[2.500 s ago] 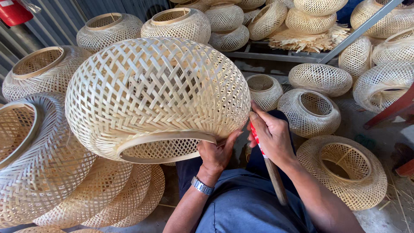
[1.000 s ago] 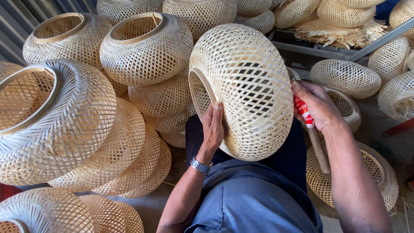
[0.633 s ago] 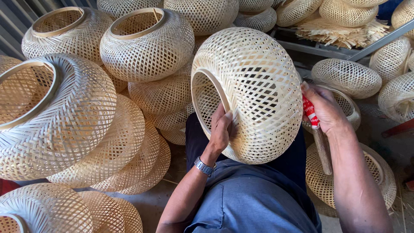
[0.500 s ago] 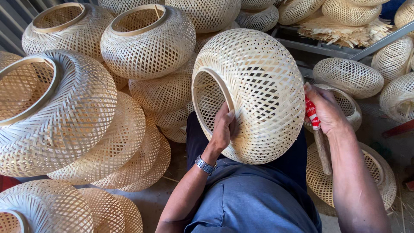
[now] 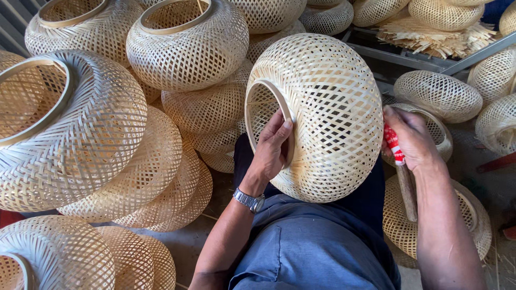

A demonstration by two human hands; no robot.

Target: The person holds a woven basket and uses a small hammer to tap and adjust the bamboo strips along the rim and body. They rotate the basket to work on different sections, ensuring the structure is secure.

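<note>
Currently I see the left hand [image 5: 273, 152] gripping the rim of a woven shade [image 5: 317, 115] held tilted over the lap; the right hand [image 5: 411, 138], touching its far side, clasps a red-banded tool [image 5: 400, 169].

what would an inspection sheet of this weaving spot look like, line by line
surface: bare grey floor, partly covered by woven pieces.
job's things: round pale woven bamboo lampshade, tilted on its side over the lap, ring opening facing left; red-wrapped wooden-handled tool.
clutter: stacks of similar woven bamboo shades on the left and behind; bundle of loose bamboo strips on a grey metal rack.
hands: left hand grips the shade's ring rim; right hand holds the tool against the shade's far side.
cables: nothing seen.
surroundings: corrugated metal wall top left; silver wristwatch on the left wrist.
</note>
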